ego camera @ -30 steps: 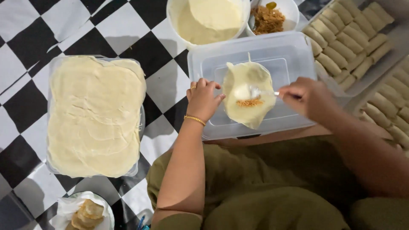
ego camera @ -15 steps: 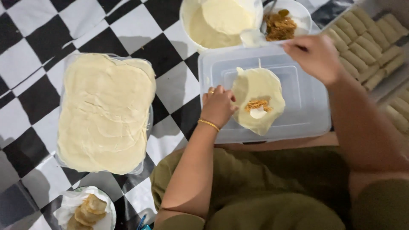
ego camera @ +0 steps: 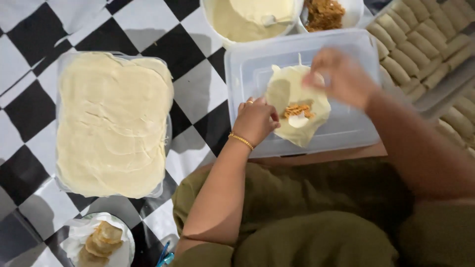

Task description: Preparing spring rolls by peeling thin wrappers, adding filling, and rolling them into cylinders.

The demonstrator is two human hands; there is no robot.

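A pale thin wrapper sheet (ego camera: 293, 132) lies on an upturned clear plastic lid (ego camera: 257, 64). Orange shredded filling (ego camera: 297, 110) and a white dab sit at its middle. My left hand (ego camera: 256, 121), with a gold bracelet at the wrist, presses on the wrapper's left edge. My right hand (ego camera: 341, 79), blurred, hovers over the wrapper's upper right part with fingers bent; I cannot tell whether it holds anything.
A tray of stacked pale wrapper sheets (ego camera: 111, 123) lies at the left on the black-and-white checked floor. A bowl of pale paste (ego camera: 247, 20) and a bowl of orange filling (ego camera: 324, 12) stand above. Finished rolls (ego camera: 420, 44) fill trays at the right. A small plate (ego camera: 101, 242) sits bottom left.
My right hand went up to the bowls and has come back down over the wrapper. My left hand has stayed on the wrapper's left edge.
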